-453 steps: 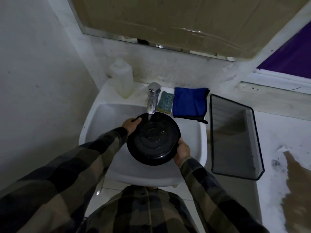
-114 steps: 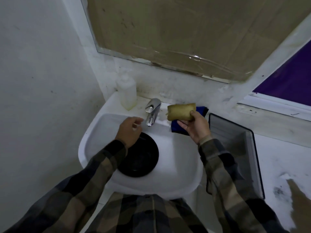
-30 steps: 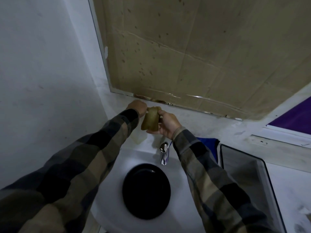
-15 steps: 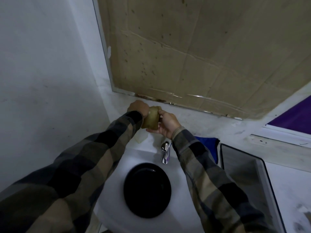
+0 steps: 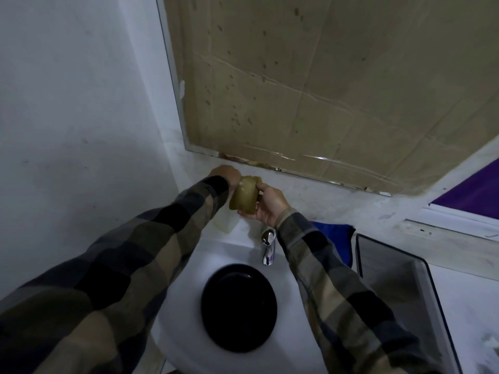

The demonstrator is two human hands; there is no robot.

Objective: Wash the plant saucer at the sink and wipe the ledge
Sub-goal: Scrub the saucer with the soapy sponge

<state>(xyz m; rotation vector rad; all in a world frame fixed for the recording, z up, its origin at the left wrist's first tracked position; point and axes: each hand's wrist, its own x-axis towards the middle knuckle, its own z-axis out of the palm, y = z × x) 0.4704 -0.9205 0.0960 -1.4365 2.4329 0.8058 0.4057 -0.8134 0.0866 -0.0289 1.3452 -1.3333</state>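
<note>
The black round plant saucer lies in the white sink, below the chrome tap. My right hand is raised over the back of the sink and shut on a yellow-green sponge. My left hand is closed on the top of a translucent soap bottle, right against the sponge. Only the bottle's lower part shows under the sponge. White specks sit on the sponge's upper face.
A blue cloth lies folded behind the sink's right side. A dark open bin stands to the right, against the sink. The dusty white ledge runs along the wall. A cardboard-covered mirror hangs above.
Both hands stay together at the bottle and sponge, almost unmoved over the last second. Earlier my right hand took the sponge from beside the tap and the saucer was set down in the sink.
</note>
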